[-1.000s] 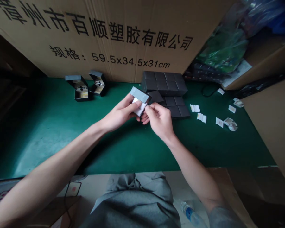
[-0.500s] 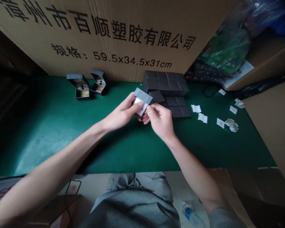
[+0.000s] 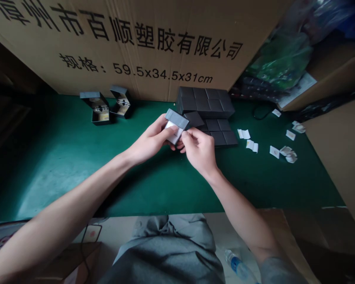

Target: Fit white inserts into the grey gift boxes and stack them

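Observation:
My left hand and my right hand meet above the green mat, holding a small dark grey box between them. Its lid stands open at the far side. A white card or insert shows in the box, and my left thumb lies across it. My right fingertips press at the box's near right corner. The box's lower part is mostly hidden by my fingers.
Two open dark boxes with light inserts stand at the back left of the green mat. Closed dark boxes are stacked at the back, with small white paper slips scattered to the right. A printed cardboard carton forms the back wall.
Both hands keep hold of the box, which has shifted only slightly. The whole view has moved a little with my head.

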Tool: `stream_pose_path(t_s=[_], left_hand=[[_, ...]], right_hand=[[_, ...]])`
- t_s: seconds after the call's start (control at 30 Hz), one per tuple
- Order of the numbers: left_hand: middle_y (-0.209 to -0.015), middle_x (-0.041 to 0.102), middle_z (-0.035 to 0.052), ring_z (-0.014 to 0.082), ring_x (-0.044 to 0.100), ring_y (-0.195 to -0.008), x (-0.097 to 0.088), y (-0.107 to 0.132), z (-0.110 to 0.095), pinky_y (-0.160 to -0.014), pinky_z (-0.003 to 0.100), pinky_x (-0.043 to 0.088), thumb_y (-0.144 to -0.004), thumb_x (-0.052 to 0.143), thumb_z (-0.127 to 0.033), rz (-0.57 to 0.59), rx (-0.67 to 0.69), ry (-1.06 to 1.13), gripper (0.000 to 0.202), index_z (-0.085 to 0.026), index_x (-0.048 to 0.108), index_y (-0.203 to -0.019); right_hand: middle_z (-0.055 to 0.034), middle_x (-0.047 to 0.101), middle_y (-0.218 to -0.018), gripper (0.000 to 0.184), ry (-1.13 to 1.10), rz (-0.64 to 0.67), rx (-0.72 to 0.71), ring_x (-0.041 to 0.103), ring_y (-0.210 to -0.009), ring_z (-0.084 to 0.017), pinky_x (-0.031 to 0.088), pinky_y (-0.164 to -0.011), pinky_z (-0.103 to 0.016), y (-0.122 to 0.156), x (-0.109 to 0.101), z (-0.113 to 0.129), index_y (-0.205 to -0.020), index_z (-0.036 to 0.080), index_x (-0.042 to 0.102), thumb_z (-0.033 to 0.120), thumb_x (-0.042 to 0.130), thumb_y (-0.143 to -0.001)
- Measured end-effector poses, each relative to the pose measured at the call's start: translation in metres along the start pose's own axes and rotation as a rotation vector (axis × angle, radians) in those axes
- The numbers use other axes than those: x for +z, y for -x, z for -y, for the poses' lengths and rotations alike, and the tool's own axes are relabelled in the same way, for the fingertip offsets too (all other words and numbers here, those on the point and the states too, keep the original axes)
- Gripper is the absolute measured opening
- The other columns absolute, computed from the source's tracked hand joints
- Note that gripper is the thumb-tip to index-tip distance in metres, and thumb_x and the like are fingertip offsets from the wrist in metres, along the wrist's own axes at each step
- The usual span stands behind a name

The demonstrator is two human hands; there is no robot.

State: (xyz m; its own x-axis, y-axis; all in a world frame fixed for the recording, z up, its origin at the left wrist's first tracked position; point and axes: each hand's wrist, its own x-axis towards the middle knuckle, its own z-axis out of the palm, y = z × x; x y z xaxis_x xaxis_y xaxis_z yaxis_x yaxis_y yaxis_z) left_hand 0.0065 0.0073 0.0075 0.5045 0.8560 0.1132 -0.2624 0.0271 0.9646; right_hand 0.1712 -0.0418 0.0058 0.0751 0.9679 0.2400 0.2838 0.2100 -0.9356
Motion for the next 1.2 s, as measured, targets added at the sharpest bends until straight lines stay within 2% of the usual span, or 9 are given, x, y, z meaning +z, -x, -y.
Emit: stream_pose_path(t_s=[0.17,0.33,0.6,0.8,1.03,1.2], left_hand=[[-0.091,0.068,0.0033,0.0162,0.069,-0.081,0.0000,-0.0007,-0.0011,-0.063,0.025,0.059,-0.098,0.069,-0.042,-0.006,-0.021,0.065,0.025,-0.019,0.063,-0.106],[-0.096,0.071,0.0048,0.0161,0.071,-0.081,0.0005,0.0001,-0.0054,-0.066,0.025,0.061,-0.093,0.075,-0.044,-0.021,-0.014,0.033,0.032,-0.018,0.063,-0.107],[-0.094,0.075,0.0059,0.0190,0.075,-0.080,-0.0015,0.0009,-0.0086,-0.066,0.028,0.063,-0.090,0.079,-0.046,-0.016,0.027,-0.043,0.036,-0.017,0.065,-0.108],[-0.094,0.076,0.0058,0.0178,0.074,-0.079,-0.0025,0.0008,-0.0078,-0.066,0.027,0.063,-0.092,0.075,-0.038,-0.056,0.013,0.002,0.026,-0.018,0.069,-0.108],[-0.111,0.077,0.0096,0.0224,0.076,-0.090,-0.0027,0.0022,-0.0089,-0.072,0.031,0.067,-0.090,0.076,-0.036,-0.080,-0.015,0.037,0.035,-0.018,0.076,-0.120],[-0.110,0.077,0.0100,0.0224,0.077,-0.087,-0.0040,0.0025,-0.0071,-0.070,0.031,0.068,-0.089,0.078,-0.038,-0.071,0.022,-0.020,0.031,-0.018,0.081,-0.112]], right_hand=[[-0.0001,0.072,-0.070,0.035,-0.037,0.011,-0.001,0.073,-0.066,-0.015,0.059,-0.058,-0.026,-0.0002,0.0012,-0.0024,-0.079,0.023,0.063,0.051,0.057,-0.100],[0.0002,0.072,-0.073,0.038,-0.013,0.011,0.002,0.072,-0.066,-0.015,0.057,-0.058,-0.025,-0.0010,0.0014,-0.0019,-0.081,0.023,0.065,0.058,0.062,-0.097],[0.0007,0.070,-0.074,0.031,-0.043,0.026,-0.006,0.069,-0.065,-0.014,0.055,-0.055,-0.024,-0.0033,0.0004,-0.0060,-0.089,0.024,0.068,0.054,0.062,-0.098],[0.0023,0.067,-0.072,0.032,-0.140,0.031,0.040,0.069,-0.066,-0.014,0.057,-0.052,-0.023,-0.0046,0.0002,-0.0046,-0.085,0.025,0.061,0.054,0.066,-0.094],[0.0027,0.073,-0.089,0.041,-0.240,0.019,0.067,0.071,-0.070,-0.013,0.059,-0.052,-0.021,-0.0078,0.0000,-0.0014,-0.115,0.029,0.059,0.056,0.072,-0.088],[0.0017,0.072,-0.085,0.034,-0.248,0.027,0.009,0.069,-0.069,-0.013,0.057,-0.051,-0.021,-0.0069,-0.0002,0.0027,-0.105,0.025,0.064,0.055,0.070,-0.091]])
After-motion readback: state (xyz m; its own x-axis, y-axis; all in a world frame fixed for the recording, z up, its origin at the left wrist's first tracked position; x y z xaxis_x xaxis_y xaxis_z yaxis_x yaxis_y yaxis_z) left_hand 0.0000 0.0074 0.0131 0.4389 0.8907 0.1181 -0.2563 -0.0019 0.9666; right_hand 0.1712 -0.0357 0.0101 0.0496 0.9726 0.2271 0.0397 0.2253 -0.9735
